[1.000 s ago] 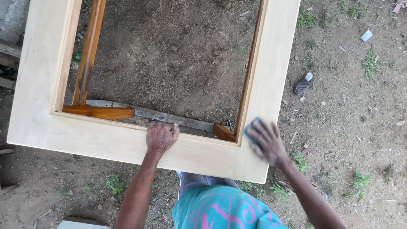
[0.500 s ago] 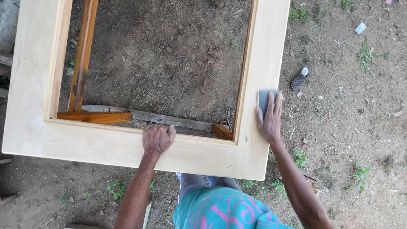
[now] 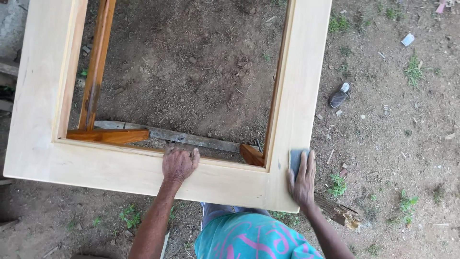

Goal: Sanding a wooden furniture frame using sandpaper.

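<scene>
Pale, unfinished wood makes up the frame, a large rectangle of broad flat boards with a stepped inner edge, seen from above over bare dirt ground. Its near rail runs across the middle of the view and its two side rails run up out of the top. The left hand rests on the near rail with its fingers curled over the inner edge, gripping the wood. The right hand lies open and flat on the near right corner, fingers stretched out and close together, pressing a small grey-blue sanding pad against the right rail; the pad shows above the fingertips.

Two hands are in view, one frame, one pad. Under the frame, three pieces of darker orange-brown wood show: a long strut running up beside the left rail, a short bar at the lower left inside corner, and a wedge-shaped end near the lower right inside corner. One grey plank lies between them. On the ground to the right lies one sandal, and a broken piece of log sits just past the right wrist. Tufts of grass are scattered about the dirt. The person's turquoise shirt fills the bottom edge.
</scene>
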